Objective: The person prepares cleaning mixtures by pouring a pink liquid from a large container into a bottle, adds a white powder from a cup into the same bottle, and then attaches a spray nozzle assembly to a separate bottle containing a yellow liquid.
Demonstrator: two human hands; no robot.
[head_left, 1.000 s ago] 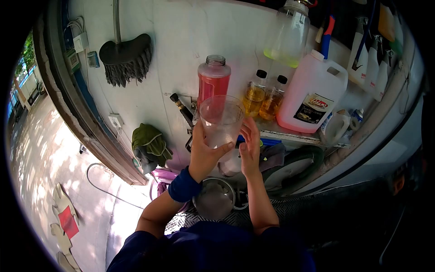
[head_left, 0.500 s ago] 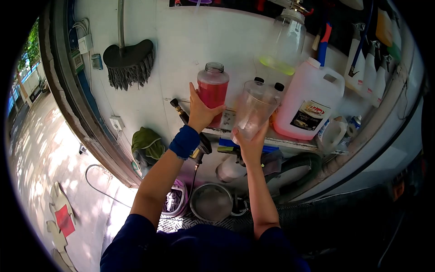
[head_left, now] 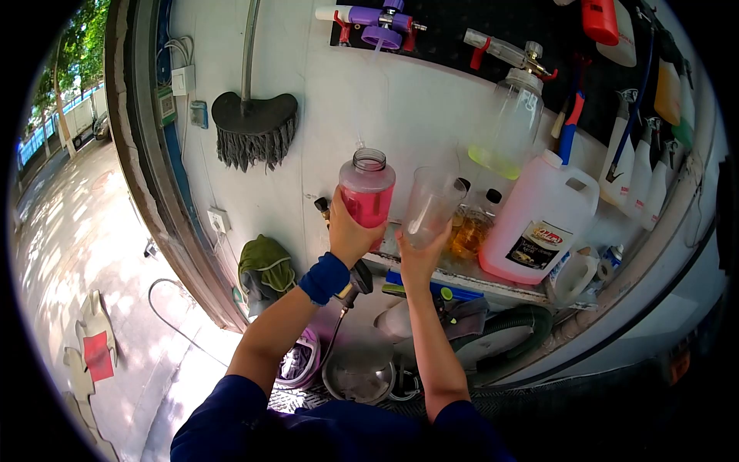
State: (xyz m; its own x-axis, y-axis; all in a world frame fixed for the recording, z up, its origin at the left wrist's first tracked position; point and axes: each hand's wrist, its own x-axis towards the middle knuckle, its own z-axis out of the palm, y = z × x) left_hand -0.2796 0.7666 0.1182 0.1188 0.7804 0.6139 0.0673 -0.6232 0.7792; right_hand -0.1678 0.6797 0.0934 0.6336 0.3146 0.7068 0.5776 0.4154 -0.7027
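My left hand [head_left: 356, 236], with a blue band at the wrist, wraps round a clear wide-mouth bottle [head_left: 367, 189] of pink liquid. The bottle is upright and its neck is uncapped. In my right hand [head_left: 419, 262] is a clear plastic cup [head_left: 433, 202], gripped near its base and tilted slightly; no liquid can be made out inside. The cup is just right of the bottle, with a small gap between them. Behind the cup, two black-capped bottles of amber liquid [head_left: 471, 235] stand on the narrow shelf [head_left: 504, 288]. Right of these stands a large jug [head_left: 543, 202] of pink liquid.
Foam sprayers, one with a purple head [head_left: 382, 27], hang on the wall above. A black mop head [head_left: 254, 127] hangs at left. Spray bottles [head_left: 620, 162] line the right. Below are a pressure-washer gun [head_left: 358, 281], a metal bucket [head_left: 358, 381] and a ribbed hose [head_left: 531, 327].
The view has tilted upward, showing more of the wall. My right hand has drawn the cup left, away from the jug, uncovering the amber bottles. The left hand still grips the pink bottle.
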